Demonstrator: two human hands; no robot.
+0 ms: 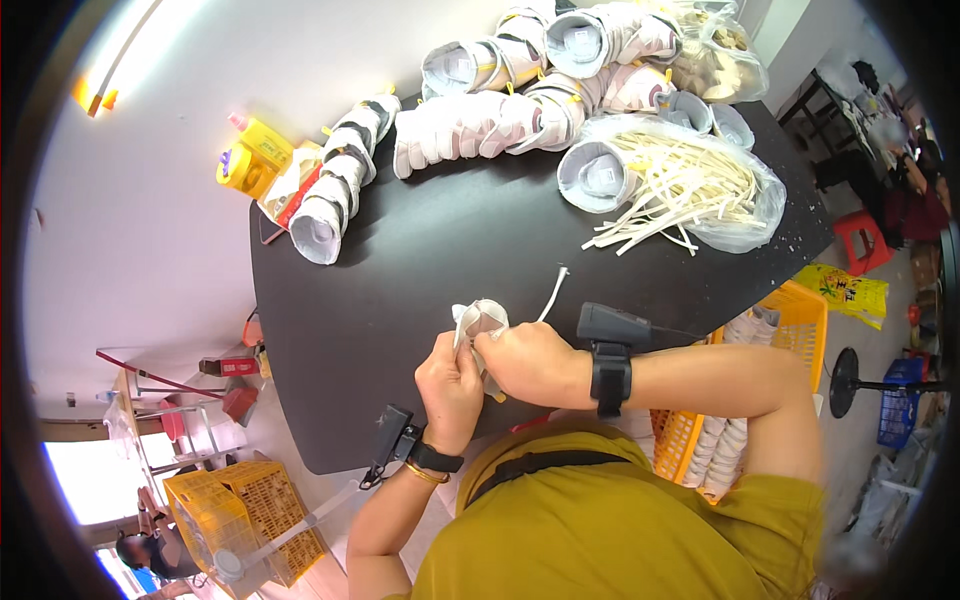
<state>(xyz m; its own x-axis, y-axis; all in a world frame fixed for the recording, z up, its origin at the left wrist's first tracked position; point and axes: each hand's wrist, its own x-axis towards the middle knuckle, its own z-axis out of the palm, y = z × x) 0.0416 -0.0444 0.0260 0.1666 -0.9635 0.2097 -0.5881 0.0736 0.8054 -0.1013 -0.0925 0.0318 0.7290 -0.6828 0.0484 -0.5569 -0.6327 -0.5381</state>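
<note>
A small, pale shoe piece point(484, 315) is being gripped by the closed left hand point(447, 385) and closed right hand point(530, 364), projecting just beyond both.

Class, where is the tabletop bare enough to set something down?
Bare: the middle of the dark table, between the right hand and the shoe stacks; also between the left hand and the left edge. Crowded: the far side, with those stacks and bagged strips.
</note>
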